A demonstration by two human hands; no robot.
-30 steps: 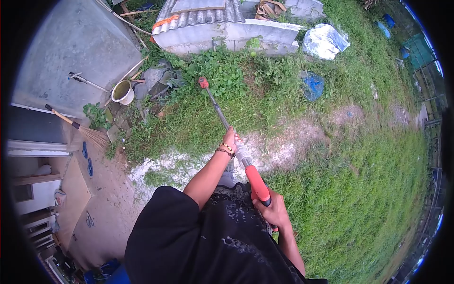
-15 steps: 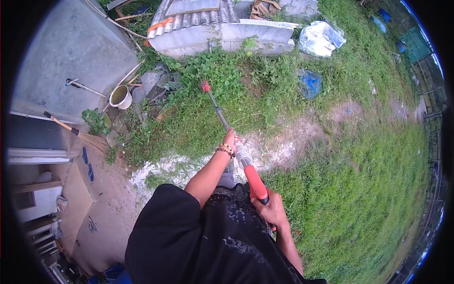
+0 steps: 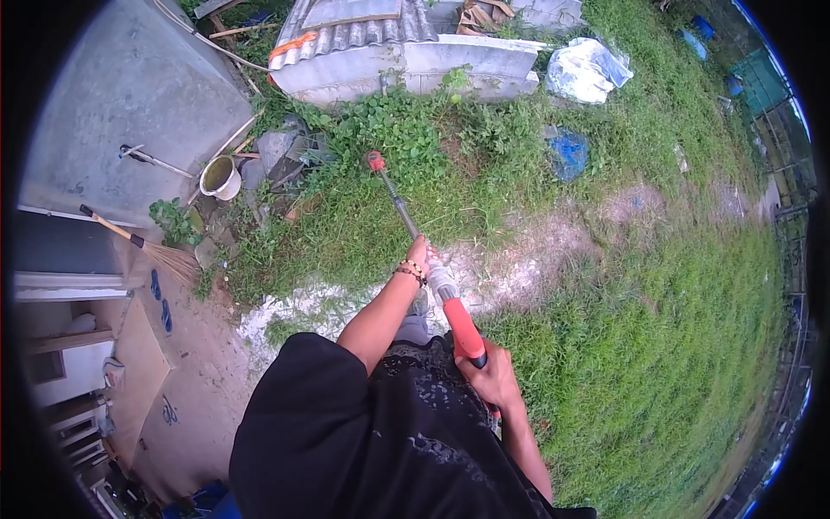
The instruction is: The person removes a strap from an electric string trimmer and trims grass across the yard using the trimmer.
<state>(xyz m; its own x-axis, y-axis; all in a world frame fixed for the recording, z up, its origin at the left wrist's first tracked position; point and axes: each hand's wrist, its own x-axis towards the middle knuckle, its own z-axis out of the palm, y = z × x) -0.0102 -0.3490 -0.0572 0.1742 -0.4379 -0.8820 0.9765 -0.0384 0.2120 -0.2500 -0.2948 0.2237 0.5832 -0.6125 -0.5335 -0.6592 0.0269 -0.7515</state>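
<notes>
The red-bodied pole tool (image 3: pixel 464 329) is held slantwise before the body, its shaft (image 3: pixel 399 204) directed away and its red head (image 3: pixel 375 162) positioned at the border of the grass (image 3: pixel 350 238) and the leafy plants (image 3: pixel 393 130). The shaft is grasped by the left hand (image 3: pixel 418 253), the fingers closed around it; the rear end is gripped by the right hand (image 3: pixel 491 376), whose fingers are partly hidden, so that pressure on any switch cannot be told. Contact between head and ground cannot be judged either.

Several hazards may be noted. If the head were carried too far left, the stones (image 3: pixel 279 149) could be struck and the tip jarred or chipped; beyond them, the bucket (image 3: pixel 220 178) could be knocked over. If it were carried right, the blue mesh (image 3: pixel 568 156) could be snagged or wound up. With too long a reach forward, the block wall (image 3: pixel 471 65) could be hit behind the foliage, by which low obstacles may be concealed. Were the left grip slackened, the front would probably be dropped by its own weight and control of the head lost.
</notes>
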